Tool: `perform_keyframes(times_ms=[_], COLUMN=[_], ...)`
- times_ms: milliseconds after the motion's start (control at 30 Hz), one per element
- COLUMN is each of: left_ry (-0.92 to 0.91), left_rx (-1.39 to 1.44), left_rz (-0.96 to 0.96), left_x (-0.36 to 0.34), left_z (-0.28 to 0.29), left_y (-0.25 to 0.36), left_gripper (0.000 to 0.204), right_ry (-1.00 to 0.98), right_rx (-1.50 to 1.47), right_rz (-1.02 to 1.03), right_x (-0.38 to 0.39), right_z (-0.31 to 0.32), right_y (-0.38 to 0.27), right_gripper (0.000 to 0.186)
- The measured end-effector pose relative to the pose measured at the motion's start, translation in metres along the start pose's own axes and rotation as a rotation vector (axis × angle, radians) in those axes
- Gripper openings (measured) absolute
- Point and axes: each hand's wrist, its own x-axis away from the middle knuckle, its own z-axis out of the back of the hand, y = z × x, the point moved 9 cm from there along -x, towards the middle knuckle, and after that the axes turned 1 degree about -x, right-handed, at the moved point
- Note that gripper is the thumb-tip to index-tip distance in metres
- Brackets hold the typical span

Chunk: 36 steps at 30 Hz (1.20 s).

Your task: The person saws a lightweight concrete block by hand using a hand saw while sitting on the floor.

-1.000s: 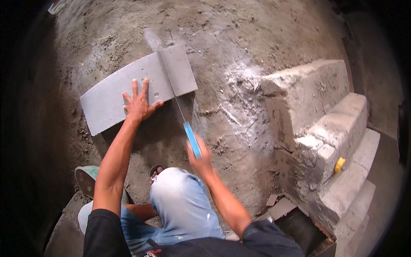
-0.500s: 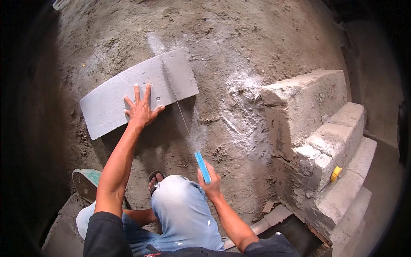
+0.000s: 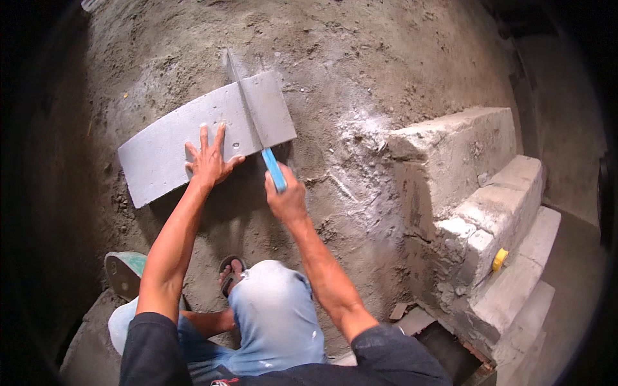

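Left hand (image 3: 211, 162), fingers apart, touches a grey block (image 3: 164, 143) lying lengthwise lower-left to upper-right; right hand (image 3: 287, 198) clamps a blue-handled saw (image 3: 250, 114) pointing upper-left.

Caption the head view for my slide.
Left hand spread on a grey block, right hand holding a blue-handled saw across it.

No text or numbers were legible; a red-and-white mark (image 3: 223, 382) on the black shirt (image 3: 290, 374), well below the fingers (image 3: 204, 135), was unreadable.
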Motion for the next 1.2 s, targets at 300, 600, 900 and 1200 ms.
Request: perform_keyframes(times_ms=[300, 600, 900, 1200], left_ry=[0.044, -0.034, -0.045, -0.024], left_rx=[-0.011, 0.044, 0.004, 0.034], left_rz=[-0.031, 0.041, 0.038, 0.033], left_x=[-0.010, -0.009, 0.011, -0.003], left_z=[0.000, 0.006, 0.001, 0.005], left_y=[-0.016, -0.010, -0.010, -0.024], left_gripper=[0.100, 0.104, 0.095, 0.095], right_ry=[0.011, 0.027, -0.031, 0.009], right_rx=[-0.111, -0.162, -0.167, -0.110], right_rz=[0.128, 0.097, 0.005, 0.043], right_x=[0.095, -0.015, 0.146, 0.139], right_z=[0.023, -0.021, 0.033, 0.024], right_y=[0.043, 0.000, 0.049, 0.053], right_gripper=[0.039, 0.050, 0.048, 0.044])
